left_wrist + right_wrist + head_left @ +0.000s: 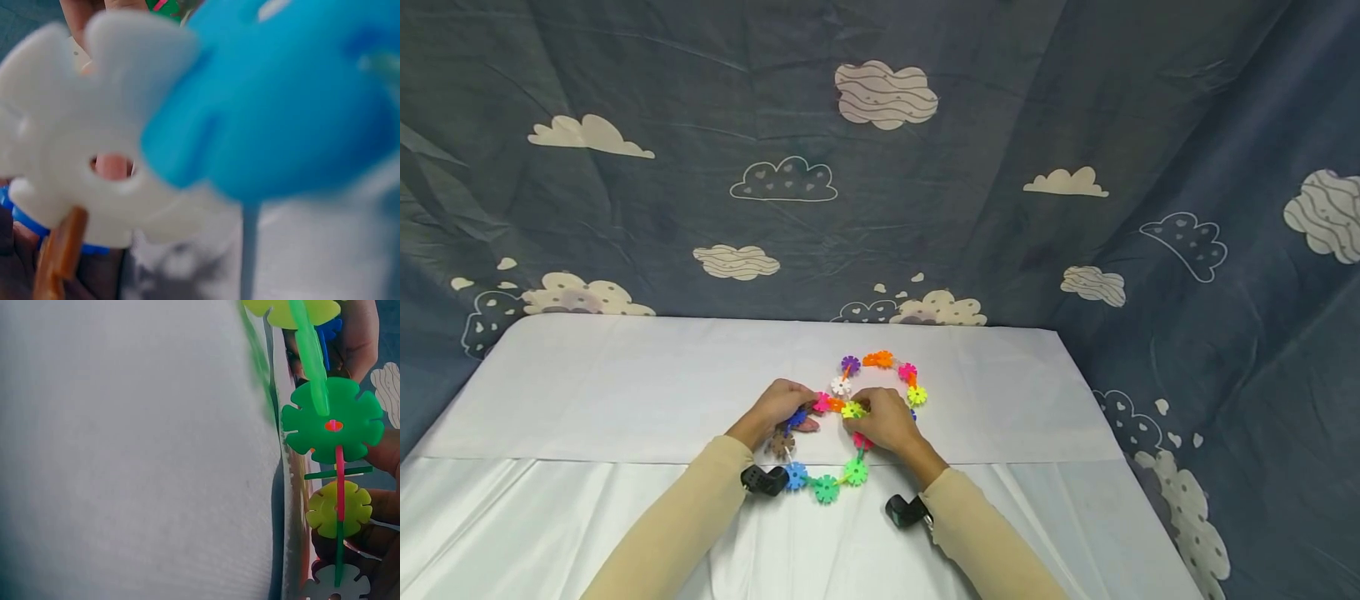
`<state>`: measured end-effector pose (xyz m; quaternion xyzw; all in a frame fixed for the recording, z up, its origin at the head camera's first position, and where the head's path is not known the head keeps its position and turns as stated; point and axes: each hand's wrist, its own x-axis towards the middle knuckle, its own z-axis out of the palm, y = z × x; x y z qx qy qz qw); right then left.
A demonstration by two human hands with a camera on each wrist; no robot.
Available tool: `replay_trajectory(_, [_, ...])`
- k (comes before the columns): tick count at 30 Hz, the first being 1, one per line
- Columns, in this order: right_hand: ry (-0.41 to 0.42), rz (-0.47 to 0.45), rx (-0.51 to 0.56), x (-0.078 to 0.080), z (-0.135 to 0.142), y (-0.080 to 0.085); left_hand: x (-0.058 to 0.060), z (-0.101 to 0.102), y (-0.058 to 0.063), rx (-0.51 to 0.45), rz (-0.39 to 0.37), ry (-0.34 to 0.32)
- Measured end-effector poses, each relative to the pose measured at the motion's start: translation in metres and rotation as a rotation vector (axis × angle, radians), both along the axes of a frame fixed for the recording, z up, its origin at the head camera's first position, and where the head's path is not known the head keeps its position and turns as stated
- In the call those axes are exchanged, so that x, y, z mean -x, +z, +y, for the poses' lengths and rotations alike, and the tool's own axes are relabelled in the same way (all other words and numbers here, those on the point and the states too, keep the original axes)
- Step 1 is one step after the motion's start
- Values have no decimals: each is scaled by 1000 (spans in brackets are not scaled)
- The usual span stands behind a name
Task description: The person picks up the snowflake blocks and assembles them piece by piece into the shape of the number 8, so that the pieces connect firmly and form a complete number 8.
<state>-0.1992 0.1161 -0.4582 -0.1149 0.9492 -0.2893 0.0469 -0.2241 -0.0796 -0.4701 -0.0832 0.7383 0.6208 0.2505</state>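
Observation:
Flower-shaped plastic discs, slotted together, form two linked loops on the white cloth. My left hand (778,404) grips the left side of the joint, fingers at the pink disc (822,402) and a dark blue disc (796,418). My right hand (886,421) pinches the yellow-green disc (852,409); an orange disc (837,405) lies between the hands. The near loop hangs toward me with a light blue disc (797,476) and green discs (826,489). A white disc (56,137) fills much of the left wrist view. In the right wrist view, a green disc (350,437) stands before the fingers.
The far loop lies beyond my hands, with a purple disc (850,365), a white disc (841,386) and a yellow disc (917,396). White cloth (587,392) covers the table, with a seam across it. A dark cloud-print curtain (925,217) hangs behind.

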Motion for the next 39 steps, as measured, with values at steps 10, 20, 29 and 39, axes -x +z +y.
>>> replay_trajectory(10, [18, 18, 1, -1, 3, -3, 0, 4, -4, 2, -4, -17])
replay_trajectory(20, [114, 32, -26, 3, 6, -1, -6, 13, 0, 5, 29, -9])
replay_trajectory(29, [114, 36, -182, 0, 9, 9, -9, 13, 0, -12, 14, 42])
replay_trajectory(39, [158, 90, -177, -3, 8, 5, -9, 12, 0, -36, 9, 53])
